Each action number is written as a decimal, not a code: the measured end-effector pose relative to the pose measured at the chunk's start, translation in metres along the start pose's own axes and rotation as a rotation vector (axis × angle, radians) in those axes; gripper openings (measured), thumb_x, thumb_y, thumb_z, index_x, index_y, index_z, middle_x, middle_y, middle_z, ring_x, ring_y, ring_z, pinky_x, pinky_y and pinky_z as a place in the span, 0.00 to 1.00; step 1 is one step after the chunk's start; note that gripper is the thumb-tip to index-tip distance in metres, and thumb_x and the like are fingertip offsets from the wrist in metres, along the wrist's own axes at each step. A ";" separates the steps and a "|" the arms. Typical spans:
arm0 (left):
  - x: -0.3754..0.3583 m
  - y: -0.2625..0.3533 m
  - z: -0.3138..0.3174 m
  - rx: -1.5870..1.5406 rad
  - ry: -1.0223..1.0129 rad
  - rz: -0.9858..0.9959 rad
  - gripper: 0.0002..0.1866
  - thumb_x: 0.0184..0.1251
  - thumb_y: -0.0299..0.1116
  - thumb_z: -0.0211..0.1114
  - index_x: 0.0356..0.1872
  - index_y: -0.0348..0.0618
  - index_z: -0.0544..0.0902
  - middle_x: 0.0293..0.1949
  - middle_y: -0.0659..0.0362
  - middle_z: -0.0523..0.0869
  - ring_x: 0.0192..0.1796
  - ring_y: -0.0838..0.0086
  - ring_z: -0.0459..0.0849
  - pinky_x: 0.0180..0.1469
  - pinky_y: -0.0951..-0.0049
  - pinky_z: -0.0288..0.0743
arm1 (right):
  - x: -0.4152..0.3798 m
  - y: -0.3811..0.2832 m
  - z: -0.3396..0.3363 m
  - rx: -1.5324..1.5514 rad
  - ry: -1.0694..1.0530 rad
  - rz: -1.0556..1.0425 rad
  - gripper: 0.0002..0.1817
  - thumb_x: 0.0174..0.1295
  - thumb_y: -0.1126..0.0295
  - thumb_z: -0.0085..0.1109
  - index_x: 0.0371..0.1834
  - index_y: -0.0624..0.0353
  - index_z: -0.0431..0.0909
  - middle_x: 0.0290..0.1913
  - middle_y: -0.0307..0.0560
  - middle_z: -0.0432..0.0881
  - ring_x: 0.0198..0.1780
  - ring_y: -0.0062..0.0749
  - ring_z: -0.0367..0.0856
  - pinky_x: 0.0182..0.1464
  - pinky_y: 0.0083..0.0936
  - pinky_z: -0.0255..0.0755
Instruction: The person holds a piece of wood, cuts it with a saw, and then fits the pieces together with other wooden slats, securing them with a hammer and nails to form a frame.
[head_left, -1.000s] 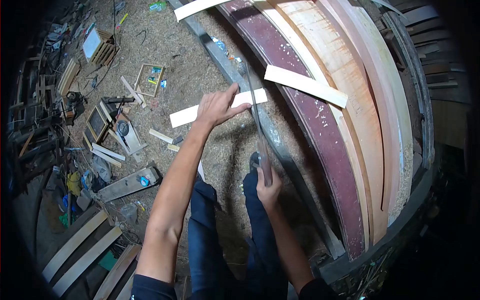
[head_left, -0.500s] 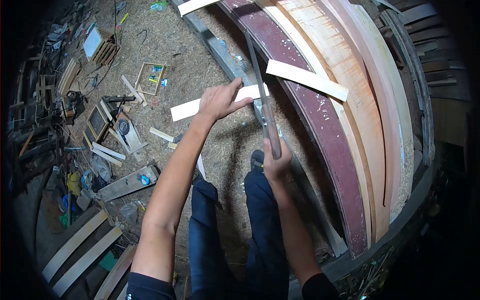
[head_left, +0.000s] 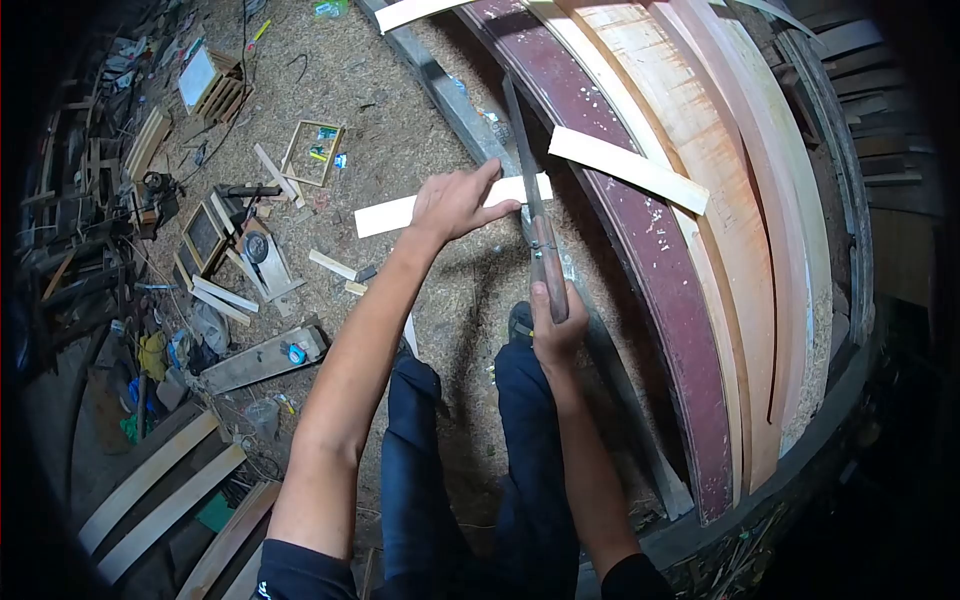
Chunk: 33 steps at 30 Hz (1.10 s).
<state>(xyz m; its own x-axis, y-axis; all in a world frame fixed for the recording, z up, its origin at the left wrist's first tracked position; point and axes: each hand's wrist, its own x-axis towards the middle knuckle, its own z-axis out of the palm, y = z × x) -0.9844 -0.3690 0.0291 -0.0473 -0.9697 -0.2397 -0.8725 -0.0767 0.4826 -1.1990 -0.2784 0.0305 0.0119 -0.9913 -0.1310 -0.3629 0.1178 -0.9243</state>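
My left hand (head_left: 455,205) presses a pale wooden strip (head_left: 385,218) down on a grey beam (head_left: 452,100), fingers over it and thumb along its near edge. In my right hand (head_left: 560,330) is the wooden handle of a handsaw (head_left: 530,165). Its long narrow blade points away from me and crosses the strip near its right end, just right of my left thumb. A short bit of strip sticks out past the blade. Whether the teeth are in a cut is too small to tell. Another pale strip (head_left: 630,170) lies over the maroon curved plank (head_left: 650,260) to the right.
Several long curved boards (head_left: 735,200) are stacked on the right. Sawdust covers the ground, with a small wooden frame (head_left: 312,152), a tape measure (head_left: 296,353) on a plank, and wood scraps at left. Curved slats (head_left: 170,510) lie at lower left. My legs straddle below.
The camera view has shifted slightly, so most things sit a little further right and lower. Both hands keep their grips, and the saw still crosses the strip at about the same place.
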 end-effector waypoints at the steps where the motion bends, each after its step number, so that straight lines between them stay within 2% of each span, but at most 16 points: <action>1: 0.000 0.000 -0.001 0.001 0.002 -0.001 0.29 0.60 0.66 0.58 0.41 0.48 0.71 0.22 0.54 0.80 0.28 0.52 0.82 0.30 0.55 0.71 | -0.001 0.000 0.000 0.015 0.001 0.005 0.13 0.62 0.62 0.63 0.36 0.64 0.80 0.24 0.50 0.79 0.27 0.31 0.79 0.33 0.29 0.71; 4: 0.001 0.000 -0.001 0.007 -0.011 0.008 0.29 0.60 0.66 0.58 0.42 0.48 0.71 0.22 0.53 0.81 0.29 0.52 0.82 0.30 0.54 0.71 | -0.003 -0.004 0.000 -0.009 -0.024 0.071 0.13 0.62 0.63 0.62 0.39 0.64 0.81 0.27 0.51 0.81 0.30 0.31 0.82 0.36 0.29 0.73; 8: 0.002 -0.002 0.002 0.010 0.003 0.020 0.30 0.60 0.66 0.58 0.43 0.48 0.71 0.22 0.54 0.81 0.28 0.52 0.82 0.30 0.54 0.72 | -0.003 -0.013 -0.001 -0.077 -0.058 0.145 0.13 0.62 0.64 0.62 0.38 0.64 0.81 0.26 0.53 0.80 0.29 0.34 0.81 0.35 0.30 0.73; 10: 0.002 -0.003 0.003 0.018 0.004 0.027 0.30 0.60 0.66 0.58 0.43 0.48 0.71 0.22 0.54 0.81 0.28 0.52 0.82 0.29 0.54 0.72 | -0.003 -0.015 0.002 -0.083 -0.033 0.106 0.15 0.64 0.61 0.60 0.31 0.63 0.77 0.22 0.47 0.75 0.25 0.30 0.74 0.31 0.30 0.68; 11: 0.001 -0.004 0.004 0.008 0.020 0.031 0.29 0.60 0.66 0.58 0.42 0.48 0.71 0.22 0.54 0.81 0.27 0.52 0.82 0.28 0.55 0.71 | -0.003 -0.017 0.002 -0.081 -0.028 0.105 0.15 0.64 0.61 0.60 0.31 0.63 0.77 0.22 0.47 0.75 0.25 0.30 0.74 0.31 0.30 0.68; 13: 0.000 -0.003 0.005 -0.001 0.027 0.038 0.29 0.60 0.66 0.58 0.42 0.48 0.71 0.21 0.55 0.80 0.26 0.52 0.82 0.28 0.55 0.71 | -0.006 -0.020 0.004 -0.171 0.001 0.110 0.13 0.62 0.63 0.64 0.31 0.63 0.76 0.20 0.56 0.74 0.20 0.43 0.75 0.27 0.34 0.66; 19: 0.003 -0.002 0.001 -0.031 -0.002 0.008 0.29 0.60 0.66 0.58 0.40 0.48 0.71 0.19 0.56 0.80 0.24 0.54 0.81 0.26 0.56 0.70 | -0.012 -0.015 0.017 -0.138 0.091 0.031 0.13 0.62 0.64 0.64 0.28 0.62 0.75 0.18 0.54 0.72 0.18 0.45 0.71 0.25 0.35 0.64; 26: 0.005 -0.004 0.002 -0.024 -0.022 0.007 0.30 0.59 0.67 0.59 0.40 0.49 0.70 0.20 0.56 0.80 0.24 0.54 0.81 0.26 0.56 0.70 | -0.004 -0.019 0.007 -0.182 0.014 0.045 0.13 0.62 0.63 0.65 0.28 0.62 0.76 0.18 0.55 0.73 0.19 0.45 0.72 0.25 0.34 0.64; 29: 0.006 -0.008 0.005 -0.016 -0.027 0.009 0.30 0.59 0.68 0.59 0.40 0.48 0.70 0.20 0.56 0.80 0.24 0.54 0.81 0.26 0.56 0.70 | -0.006 -0.011 0.008 -0.106 0.029 0.009 0.13 0.61 0.64 0.66 0.28 0.62 0.76 0.18 0.54 0.73 0.18 0.44 0.71 0.25 0.33 0.64; 31: 0.007 -0.009 0.006 -0.013 -0.037 0.011 0.31 0.58 0.68 0.58 0.40 0.48 0.70 0.20 0.56 0.80 0.24 0.54 0.81 0.26 0.55 0.70 | -0.007 -0.008 0.009 -0.244 0.052 -0.115 0.12 0.61 0.65 0.65 0.29 0.62 0.76 0.19 0.54 0.73 0.19 0.43 0.73 0.25 0.33 0.65; 33: 0.008 -0.009 0.004 0.005 -0.034 0.016 0.31 0.58 0.69 0.58 0.39 0.48 0.70 0.19 0.55 0.80 0.23 0.54 0.81 0.26 0.56 0.69 | -0.006 -0.008 0.010 -0.184 0.029 -0.049 0.12 0.61 0.65 0.65 0.29 0.62 0.75 0.19 0.55 0.74 0.19 0.43 0.74 0.25 0.33 0.65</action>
<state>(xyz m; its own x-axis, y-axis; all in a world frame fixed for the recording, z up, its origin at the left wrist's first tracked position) -0.9792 -0.3750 0.0194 -0.0772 -0.9624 -0.2604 -0.8737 -0.0605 0.4827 -1.1870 -0.2732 0.0352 0.0080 -0.9972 -0.0742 -0.5266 0.0588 -0.8480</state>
